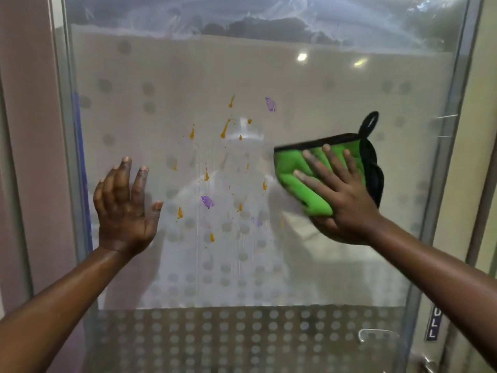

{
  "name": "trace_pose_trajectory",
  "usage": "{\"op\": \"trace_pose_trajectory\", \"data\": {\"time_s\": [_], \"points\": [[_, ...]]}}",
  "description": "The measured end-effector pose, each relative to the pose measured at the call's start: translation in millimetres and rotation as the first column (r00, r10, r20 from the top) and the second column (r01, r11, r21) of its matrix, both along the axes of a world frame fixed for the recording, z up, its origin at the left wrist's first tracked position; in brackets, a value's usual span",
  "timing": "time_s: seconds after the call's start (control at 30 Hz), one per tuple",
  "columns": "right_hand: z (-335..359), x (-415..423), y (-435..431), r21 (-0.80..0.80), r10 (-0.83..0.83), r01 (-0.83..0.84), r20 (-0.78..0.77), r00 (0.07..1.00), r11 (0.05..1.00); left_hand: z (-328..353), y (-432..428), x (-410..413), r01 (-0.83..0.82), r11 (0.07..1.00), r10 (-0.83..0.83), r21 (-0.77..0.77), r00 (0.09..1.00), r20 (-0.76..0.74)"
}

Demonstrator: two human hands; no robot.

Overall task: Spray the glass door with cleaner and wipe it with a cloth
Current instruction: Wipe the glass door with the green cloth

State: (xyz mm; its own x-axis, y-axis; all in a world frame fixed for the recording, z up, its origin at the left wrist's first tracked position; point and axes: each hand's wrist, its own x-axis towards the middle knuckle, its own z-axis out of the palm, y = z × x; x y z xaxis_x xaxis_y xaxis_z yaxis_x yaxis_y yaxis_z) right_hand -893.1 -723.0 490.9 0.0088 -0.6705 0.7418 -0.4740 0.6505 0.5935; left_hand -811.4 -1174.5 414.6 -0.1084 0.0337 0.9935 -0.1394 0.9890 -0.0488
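A glass door [322,84] with frosted dots fills the view. Orange drips [225,129] and purple smudges [207,201] mark its middle, and thin wet streaks run down below them. My right hand [341,195] presses a green cloth [304,170] with black edging flat against the glass, right of the stains; a black loop sticks up from the cloth's top corner. My left hand [125,205] is raised near the glass at the left, fingers spread, holding nothing. No spray bottle is in view.
A metal frame [454,109] borders the door on the right and another [60,109] on the left. A door handle [427,364] and a small metal hook [363,335] sit at the lower right. A pinkish wall [24,103] lies to the left.
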Motion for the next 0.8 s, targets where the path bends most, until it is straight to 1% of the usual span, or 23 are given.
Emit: {"op": "trace_pose_trajectory", "data": {"time_s": [0.03, 0.07, 0.1, 0.13, 0.17, 0.2, 0.23, 0.27, 0.3, 0.33, 0.37, 0.4, 0.47, 0.5, 0.53, 0.57, 0.6, 0.63, 0.67, 0.7, 0.73, 0.77, 0.8], "points": [[7.7, -5.0, 18.2, 0.112, -0.028, 0.033, -0.040, 0.999, 0.993, 0.0, -0.2, 0.1, -0.001, 1.000, 0.001, -0.001, 1.000, 0.000], [20.3, -9.8, 34.9, 0.144, -0.046, 0.054, -0.060, 0.997, 0.988, 0.2, -0.3, -0.1, 0.000, 1.000, 0.000, 0.000, 1.000, 0.000], [35.0, -13.0, 47.2, 0.081, -0.051, 0.055, -0.052, 0.997, 0.995, 0.5, -0.5, -0.4, 0.002, 1.000, -0.002, 0.000, 1.000, 0.002], [49.4, -14.3, 53.5, -0.066, -0.038, 0.037, -0.022, 0.999, 0.997, 0.8, -0.7, -0.6, 0.002, 1.000, -0.002, -0.001, 1.000, 0.003], [62.4, -14.1, 52.2, -0.257, -0.008, 0.009, 0.006, 1.000, 0.966, 0.9, -0.8, -0.7, -0.003, 1.000, 0.003, -0.001, 1.000, 0.001], [72.9, -12.4, 42.0, -0.452, 0.022, -0.010, 0.021, 1.000, 0.892, 0.6, -0.9, -0.8, -0.008, 1.000, 0.008, 0.000, 1.000, -0.003], [80.8, -10.1, 24.5, -0.620, 0.050, -0.014, 0.040, 0.998, 0.784, 0.3, -0.9, -0.7, -0.012, 1.000, 0.012, 0.000, 1.000, -0.005], [86.1, -7.1, 2.1, -0.742, 0.076, -0.005, 0.062, 0.995, 0.671, -0.3, -0.7, -0.8, -0.013, 1.000, 0.013, -0.001, 1.000, -0.006], [88.5, -2.8, -21.6, -0.817, 0.095, 0.006, 0.075, 0.993, 0.577, -0.6, -0.5, -0.5, -0.014, 1.000, 0.014, -0.004, 1.000, -0.008], [86.6, 1.9, -42.8, -0.844, 0.101, 0.015, 0.081, 0.992, 0.536, -0.5, -0.3, -0.4, -0.017, 1.000, 0.017, -0.006, 1.000, -0.010], [78.8, 5.8, -58.3, -0.817, 0.089, 0.019, 0.086, 0.992, 0.576, -0.3, 0.0, -0.3, -0.020, 1.000, 0.020, -0.005, 1.000, -0.012], [65.6, 8.3, -66.8, -0.731, 0.063, 0.022, 0.089, 0.994, 0.683, -0.4, 0.2, -0.2, -0.020, 1.000, 0.020, -0.003, 1.000, -0.012], [36.7, 8.3, -60.8, -0.398, 0.011, 0.012, 0.057, 0.998, 0.917, -0.4, 0.0, -0.5, -0.017, 1.000, 0.017, 0.001, 1.000, -0.010], [29.2, 6.7, -47.9, -0.210, -0.006, 0.010, 0.023, 1.000, 0.978, -0.6, -0.8, -0.6, -0.017, 1.000, 0.017, 0.003, 1.000, -0.006], [30.2, 4.4, -30.5, -0.051, -0.031, 0.030, -0.020, 0.999, 0.998, -0.4, -1.3, -0.9, -0.015, 1.000, 0.015, 0.004, 1.000, -0.001], [38.4, 0.7, -13.2, 0.065, -0.052, 0.056, -0.061, 0.997, 0.996, -0.4, -1.4, -0.8, -0.013, 1.000, 0.013, 0.005, 1.000, 0.003], [50.3, -3.2, 1.5, 0.121, -0.064, 0.074, -0.085, 0.994, 0.990, -0.2, -1.3, -0.7, -0.011, 1.000, 0.011, 0.008, 1.000, 0.005], [63.3, -5.9, 12.2, 0.114, -0.072, 0.081, -0.087, 0.994, 0.990, -0.4, -1.2, -0.6, -0.010, 1.000, 0.010, 0.011, 1.000, 0.008], [76.1, -6.9, 17.2, 0.043, -0.069, 0.072, -0.071, 0.995, 0.996, -0.5, -0.9, -0.7, -0.009, 1.000, 0.008, 0.012, 1.000, 0.009], [88.1, -6.5, 16.0, -0.079, -0.054, 0.050, -0.047, 0.997, 0.996, -0.1, -0.7, -0.5, -0.009, 1.000, 0.009, 0.011, 1.000, 0.010], [97.0, -4.7, 6.2, -0.241, -0.034, 0.028, -0.023, 0.999, 0.970, 0.4, -0.6, -0.2, -0.012, 1.000, 0.012, 0.010, 1.000, 0.012], [103.4, -1.0, -11.7, -0.422, -0.019, 0.022, 0.011, 1.000, 0.906, 0.6, -0.6, 0.1, -0.014, 1.000, 0.014, 0.011, 1.000, 0.014], [107.9, 3.9, -36.5, -0.583, -0.004, 0.037, 0.058, 0.998, 0.812, 0.5, -0.5, 0.5, -0.011, 1.000, 0.011, 0.013, 1.000, 0.015]]}}
